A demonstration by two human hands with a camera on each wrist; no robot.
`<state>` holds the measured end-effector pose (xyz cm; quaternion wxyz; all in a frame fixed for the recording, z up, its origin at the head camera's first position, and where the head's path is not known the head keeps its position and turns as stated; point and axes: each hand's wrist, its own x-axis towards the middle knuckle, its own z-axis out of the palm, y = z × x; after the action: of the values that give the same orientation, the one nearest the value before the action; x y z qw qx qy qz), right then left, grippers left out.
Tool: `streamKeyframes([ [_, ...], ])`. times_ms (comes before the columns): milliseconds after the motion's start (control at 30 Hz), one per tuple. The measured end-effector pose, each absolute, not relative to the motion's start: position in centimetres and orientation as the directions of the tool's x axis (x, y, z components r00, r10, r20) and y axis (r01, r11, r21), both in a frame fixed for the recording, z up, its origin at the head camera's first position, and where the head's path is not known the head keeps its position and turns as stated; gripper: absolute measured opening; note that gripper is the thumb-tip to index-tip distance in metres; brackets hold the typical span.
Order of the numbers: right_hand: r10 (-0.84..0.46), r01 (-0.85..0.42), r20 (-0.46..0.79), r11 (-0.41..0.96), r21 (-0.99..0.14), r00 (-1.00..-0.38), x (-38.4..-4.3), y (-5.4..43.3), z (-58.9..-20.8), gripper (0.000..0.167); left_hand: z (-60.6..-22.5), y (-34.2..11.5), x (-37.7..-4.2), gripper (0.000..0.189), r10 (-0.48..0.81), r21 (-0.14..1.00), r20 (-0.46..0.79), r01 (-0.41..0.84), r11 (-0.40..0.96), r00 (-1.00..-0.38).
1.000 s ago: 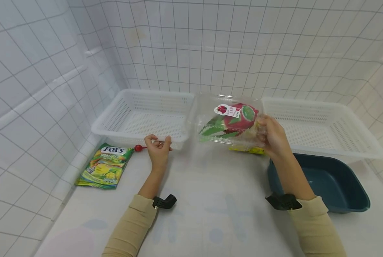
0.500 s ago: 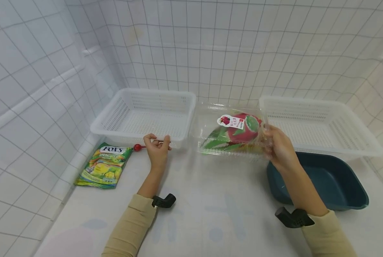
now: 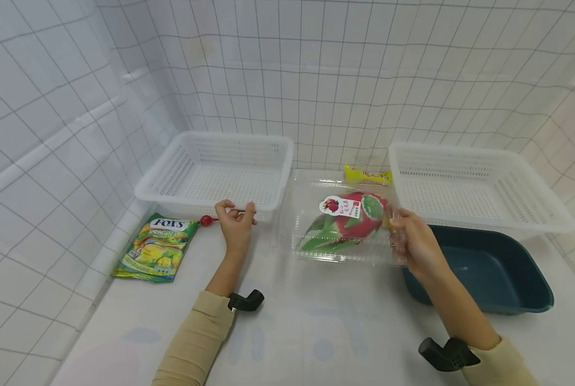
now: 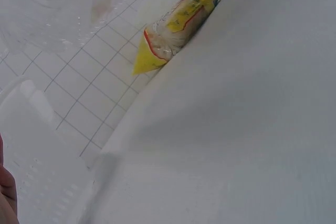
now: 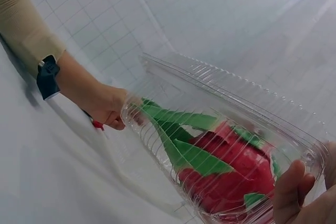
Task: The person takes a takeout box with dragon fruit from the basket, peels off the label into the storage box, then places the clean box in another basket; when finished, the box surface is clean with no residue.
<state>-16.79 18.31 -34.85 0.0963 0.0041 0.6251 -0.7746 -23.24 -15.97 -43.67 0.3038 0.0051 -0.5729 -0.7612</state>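
Clamshell box (image 3: 308, 213), clear plastic, is between the two white baskets, over the table (image 3: 311, 316); contact with the table cannot be judged. Right hand (image 3: 417, 242) pinches its right end, thumb and fingers gripping the edge. Left hand (image 3: 236, 228) has its fingers curled at the front of the left white basket (image 3: 220, 182); cannot tell whether it grips the rim or the red-headed stick (image 3: 205, 220) running up to it.

Views compared: head shows the white label (image 3: 340, 207) on the lid. Right wrist shows the ribbed side wall instead, box tilted, with the left hand beyond it. Left wrist shows the yellow packet (image 4: 178, 27) at full length, with a clear window; head gives only a strip of it past the box's far edge.

Containers: box holds one dragon fruit (image 5: 236, 166), red with green scales. Left basket and right white basket (image 3: 454, 190) show slotted floors. Dark blue basin (image 3: 480, 273) sits in front of the right basket. FOX'S bag (image 3: 157, 249) lies on the table at left.

Change from 0.5 s ago: box lower in head view, right hand lower with it; yellow packet now visible behind. Left hand unchanged.
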Motion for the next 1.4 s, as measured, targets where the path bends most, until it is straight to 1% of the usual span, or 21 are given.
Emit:
streamKeyframes([
  [100,-0.129,0.176,-0.155,-0.170,-0.970,-0.979,-16.2,18.2,-35.5,0.050,-43.7,-15.9,-23.3,0.040,-0.464,0.870,0.350,0.466,-0.160,-0.814],
  [400,-0.095,0.191,-0.178,-0.164,-0.968,-0.980,-14.7,17.8,-37.3,0.044,-43.8,-15.8,-23.4,0.040,-0.463,0.869,0.356,0.470,-0.156,-0.812],
  [733,-0.090,0.245,-0.235,-0.139,-0.959,-0.968,-14.0,17.2,-38.7,0.049,-43.7,-15.9,-23.3,0.040,-0.452,0.877,0.333,0.448,-0.173,-0.828],
  [867,-0.096,0.254,-0.242,-0.134,-0.958,-0.965,-13.9,17.1,-39.0,0.048,-42.9,-15.9,-22.7,0.038,-0.438,0.877,0.331,0.444,-0.183,-0.836],
  [1033,-0.097,0.267,-0.256,-0.124,-0.956,-0.962,-13.8,16.9,-39.5,0.051,-41.6,-15.6,-21.8,0.037,-0.431,0.879,0.332,0.441,-0.183,-0.839],
  [1167,-0.097,0.272,-0.261,-0.125,-0.954,-0.960,-13.8,16.9,-40.0,0.054,-41.6,-15.6,-21.8,0.036,-0.427,0.874,0.343,0.451,-0.182,-0.837],
  [1400,-0.089,0.276,-0.265,-0.152,-0.949,-0.960,-13.9,16.5,-41.1,0.051,-43.5,-16.1,-23.2,0.038,-0.436,0.882,0.334,0.441,-0.170,-0.836],
])
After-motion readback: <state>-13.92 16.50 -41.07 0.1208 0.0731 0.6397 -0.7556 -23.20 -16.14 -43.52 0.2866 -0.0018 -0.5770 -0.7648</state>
